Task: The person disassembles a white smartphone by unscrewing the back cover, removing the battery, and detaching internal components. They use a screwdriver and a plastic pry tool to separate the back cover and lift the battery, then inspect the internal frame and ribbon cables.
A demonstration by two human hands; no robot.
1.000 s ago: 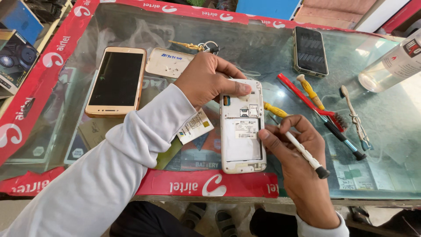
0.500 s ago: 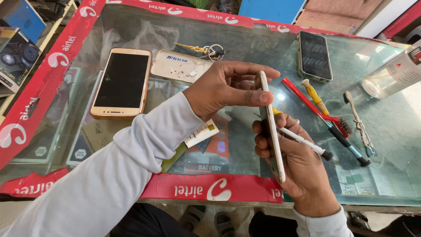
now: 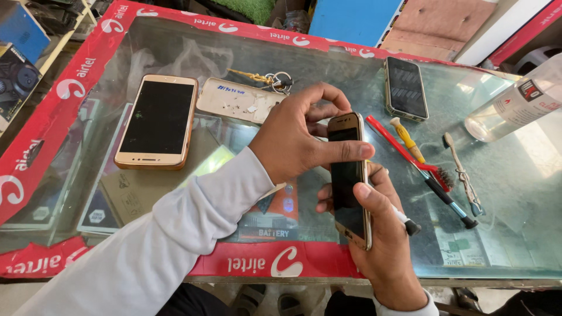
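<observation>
Hands meet over the glass-topped surface around a slim gold-edged smartphone with a dark screen, held up off the glass and tilted, screen facing the camera. The left hand comes in from a long white sleeve; its thumb lies flat across the upper part of the screen and its fingers curl round the top edge, pinching the handset. The right hand cradles the lower half from below, thumb pressed on the screen's right rim, and a thin white tool with a black tip is tucked between its fingers. Judging by this grip, the step in hand looks like pressing or checking the front of the phone. A next move would call for steady, even thumb pressure along the edges without letting the handset twist.

On the glass lie a larger gold smartphone, a pale back cover, a dark phone, a red-handled brush and a yellow-handled screwdriver.
</observation>
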